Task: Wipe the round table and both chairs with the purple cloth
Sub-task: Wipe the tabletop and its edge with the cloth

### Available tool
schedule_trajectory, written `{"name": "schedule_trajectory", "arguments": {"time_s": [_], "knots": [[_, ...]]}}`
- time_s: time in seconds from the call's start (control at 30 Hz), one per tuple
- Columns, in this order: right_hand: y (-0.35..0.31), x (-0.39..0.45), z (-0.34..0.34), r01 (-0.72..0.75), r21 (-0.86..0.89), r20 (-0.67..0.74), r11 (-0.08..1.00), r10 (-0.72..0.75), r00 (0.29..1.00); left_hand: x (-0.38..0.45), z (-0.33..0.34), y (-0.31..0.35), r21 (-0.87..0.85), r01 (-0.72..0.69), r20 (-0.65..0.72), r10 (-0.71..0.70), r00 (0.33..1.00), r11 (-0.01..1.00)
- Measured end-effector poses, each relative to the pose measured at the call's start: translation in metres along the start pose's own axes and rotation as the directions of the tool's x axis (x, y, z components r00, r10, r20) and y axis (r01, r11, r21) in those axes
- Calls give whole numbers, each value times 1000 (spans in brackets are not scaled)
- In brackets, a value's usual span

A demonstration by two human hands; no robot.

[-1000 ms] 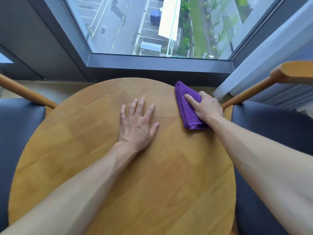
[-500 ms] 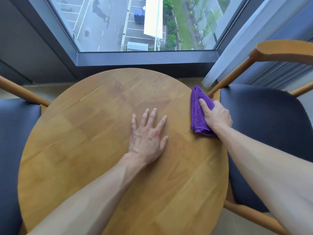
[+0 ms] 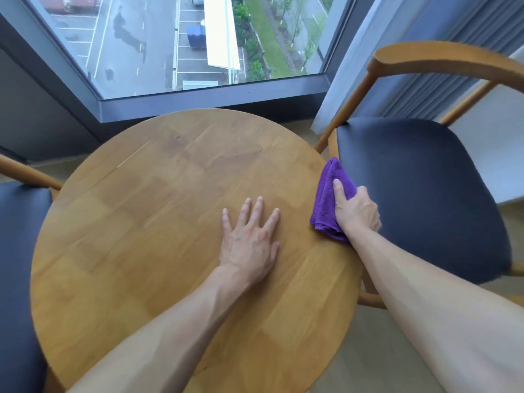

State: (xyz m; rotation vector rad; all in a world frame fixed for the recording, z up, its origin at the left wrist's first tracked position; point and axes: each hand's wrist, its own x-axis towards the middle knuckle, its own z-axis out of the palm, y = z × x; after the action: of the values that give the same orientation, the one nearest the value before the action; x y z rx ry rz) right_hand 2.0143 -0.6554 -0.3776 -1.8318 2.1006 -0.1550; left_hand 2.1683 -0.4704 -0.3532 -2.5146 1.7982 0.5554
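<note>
Left chair (image 3: pixel 19 265) is sitting at the frame's left edge, mostly cut off. My left hand (image 3: pixel 249 245) is lying flat on the table (image 3: pixel 136 222), palm down, fingers straight and spread, holding nothing, forearm reaching in from below. My right hand (image 3: pixel 355 212) is gripping the folded cloth (image 3: pixel 326 199) against the table's right rim, index finger stretched along the top, other fingers curling over the edge, tips hidden. Cloth's lower corner is going under my wrist. Right chair (image 3: pixel 419 194) is standing just beside the rim, its backrest blurring.
</note>
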Motion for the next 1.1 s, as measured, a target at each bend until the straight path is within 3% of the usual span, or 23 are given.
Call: {"name": "schedule_trajectory", "arguments": {"time_s": [0.53,0.8,1.1], "knots": [[55,-96,-6,-298,187,-15,936,306,952,-53,14,19,-29,4,14,-3,1000,1000],[70,-124,1,-429,290,23,855,442,897,-75,23,37,-111,87,15,-86,996,990],[80,-178,6,-523,455,134,721,524,841,-158,43,48,-174,236,-161,-264,951,956]]}}
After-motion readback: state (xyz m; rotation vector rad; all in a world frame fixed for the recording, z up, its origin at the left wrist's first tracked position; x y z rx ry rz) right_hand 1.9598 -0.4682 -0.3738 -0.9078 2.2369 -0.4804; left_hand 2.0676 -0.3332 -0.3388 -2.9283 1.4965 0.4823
